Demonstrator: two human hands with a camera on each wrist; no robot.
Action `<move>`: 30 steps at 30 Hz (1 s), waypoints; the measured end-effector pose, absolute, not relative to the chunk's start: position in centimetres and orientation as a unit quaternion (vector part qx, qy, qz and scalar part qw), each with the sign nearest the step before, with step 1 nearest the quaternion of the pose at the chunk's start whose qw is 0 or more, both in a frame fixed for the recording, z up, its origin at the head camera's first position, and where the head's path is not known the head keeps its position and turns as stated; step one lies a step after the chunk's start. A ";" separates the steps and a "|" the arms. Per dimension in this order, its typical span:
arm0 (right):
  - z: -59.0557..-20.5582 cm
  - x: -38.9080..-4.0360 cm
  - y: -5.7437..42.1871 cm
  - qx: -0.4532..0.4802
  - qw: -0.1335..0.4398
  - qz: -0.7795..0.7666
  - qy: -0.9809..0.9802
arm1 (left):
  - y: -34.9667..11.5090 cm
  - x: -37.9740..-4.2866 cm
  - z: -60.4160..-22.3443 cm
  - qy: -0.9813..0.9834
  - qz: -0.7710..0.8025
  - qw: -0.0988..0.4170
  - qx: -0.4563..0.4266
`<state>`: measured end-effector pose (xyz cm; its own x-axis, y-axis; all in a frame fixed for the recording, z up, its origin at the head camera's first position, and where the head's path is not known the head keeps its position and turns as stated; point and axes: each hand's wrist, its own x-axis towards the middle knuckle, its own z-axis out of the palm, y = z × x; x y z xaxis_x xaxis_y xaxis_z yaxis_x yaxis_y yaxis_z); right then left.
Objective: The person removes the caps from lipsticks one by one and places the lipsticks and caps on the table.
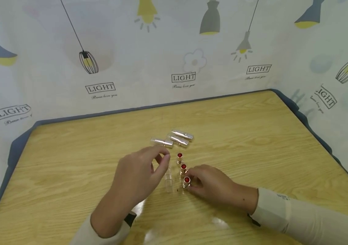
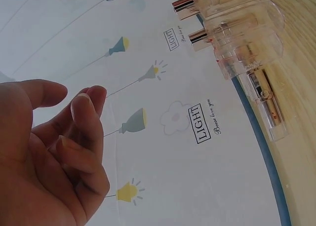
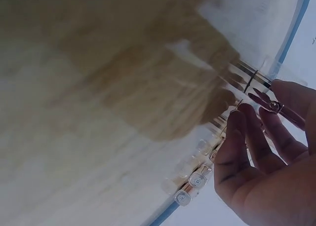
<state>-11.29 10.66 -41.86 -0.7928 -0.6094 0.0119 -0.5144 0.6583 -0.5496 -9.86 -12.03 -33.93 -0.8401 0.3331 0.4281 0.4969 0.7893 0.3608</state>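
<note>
Shiny round tubes (image 1: 183, 169) — transparent caps (image 1: 168, 185)

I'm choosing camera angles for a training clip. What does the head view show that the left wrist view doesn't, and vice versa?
Only the head view shows the right hand holding the nearest red-topped tube, and both pale sleeves.

Only the left wrist view shows the palm side of the left hand, its fingers holding nothing.

Both show the left hand, clear caps, wooden table and lamp-patterned wall covering.
</note>
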 end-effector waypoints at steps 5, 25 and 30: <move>-41.8 -11.5 10.6 -0.307 0.081 -0.277 0.907 | -12.1 -10.0 -34.0 -0.929 -0.232 0.177 -0.227; -39.3 -18.7 12.9 -0.226 0.060 -0.236 0.943 | -12.1 -9.3 -34.0 -0.935 -0.225 0.171 -0.214; -39.7 -21.1 12.2 -0.216 0.046 -0.222 0.950 | -12.0 -9.2 -33.8 -0.935 -0.224 0.169 -0.217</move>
